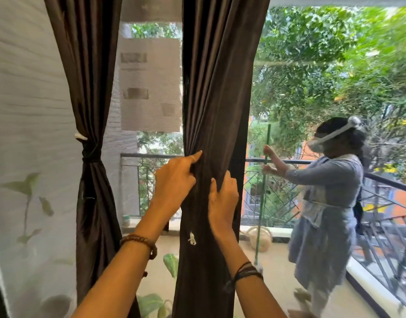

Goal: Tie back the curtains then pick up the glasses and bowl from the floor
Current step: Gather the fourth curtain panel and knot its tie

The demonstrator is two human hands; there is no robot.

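Two dark brown curtains hang in front of me. The left curtain (91, 111) is cinched at its middle by a dark tie-back (91, 154). The middle curtain (218, 88) hangs gathered between my hands. My left hand (176, 180) grips its left edge, with the forefinger stretched out along the folds. My right hand (222, 198) wraps round its right side, fingers curled into the cloth. A small white tassel (192, 238) dangles on the curtain below my hands. No glasses or bowl are in view.
A sheer white curtain (25, 134) with leaf prints covers the left. Outside on the balcony a person (328, 203) wearing a headset holds a green pole (264, 191) by the dark railing (381, 180). A watering can (261, 237) sits on the balcony floor. Green leaves (151, 304) show below.
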